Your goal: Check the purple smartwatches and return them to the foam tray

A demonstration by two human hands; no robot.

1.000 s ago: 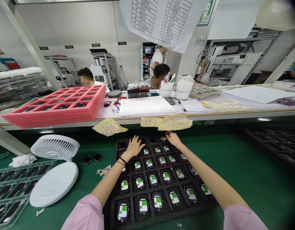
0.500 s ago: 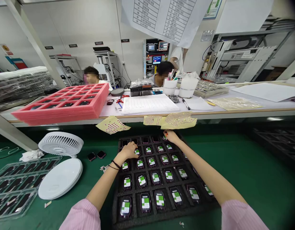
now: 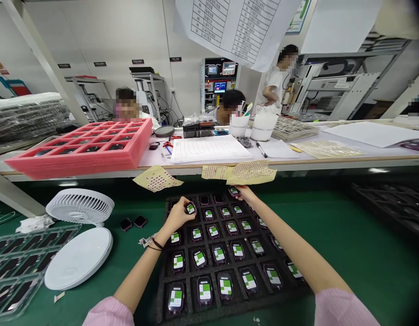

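Observation:
A black foam tray with rows of square compartments lies on the green mat, and most compartments hold a watch case with a green-and-white label. Over the tray's back left part, my left hand grips one labelled watch case between thumb and fingers, tilted up. At the tray's back right edge, my right hand pinches another watch case by its side. Several cases in the back row look dark, without a green label.
A white fan stands left of the tray, near two dark watch cases. Clear plastic trays lie far left. A shelf edge crosses above, holding a pink foam tray. Other people are beyond it.
My left hand has lifted a labelled case out of its compartment. The case in my right hand now shows more fully. The view has shifted slightly, and a standing person has moved right.

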